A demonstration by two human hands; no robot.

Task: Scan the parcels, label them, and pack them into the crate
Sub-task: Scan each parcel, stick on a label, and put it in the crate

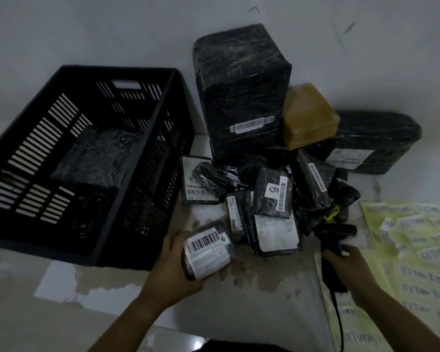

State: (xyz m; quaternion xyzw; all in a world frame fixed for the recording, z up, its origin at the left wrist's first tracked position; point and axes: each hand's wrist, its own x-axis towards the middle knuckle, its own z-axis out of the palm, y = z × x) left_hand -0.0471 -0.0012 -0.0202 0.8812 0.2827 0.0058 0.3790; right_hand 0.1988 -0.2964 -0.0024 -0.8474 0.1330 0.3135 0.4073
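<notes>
My left hand (173, 268) grips a small black parcel (208, 252) with its white barcode label facing up, just in front of the crate. My right hand (346, 262) holds a black handheld scanner (334, 235) by its handle, its head pointing left toward the parcels. The black slatted crate (148, 153) stands at the left with one black wrapped parcel (97, 156) lying inside. A heap of small black parcels (272, 199) with barcode labels lies between my hands and the wall.
A tall black wrapped box (241, 92), a brown taped box (308, 118) and a flat black parcel (371, 141) stand against the white wall. Yellow sheets of handwritten return labels (412, 250) lie at the right. The scanner's cable (338, 321) trails toward me.
</notes>
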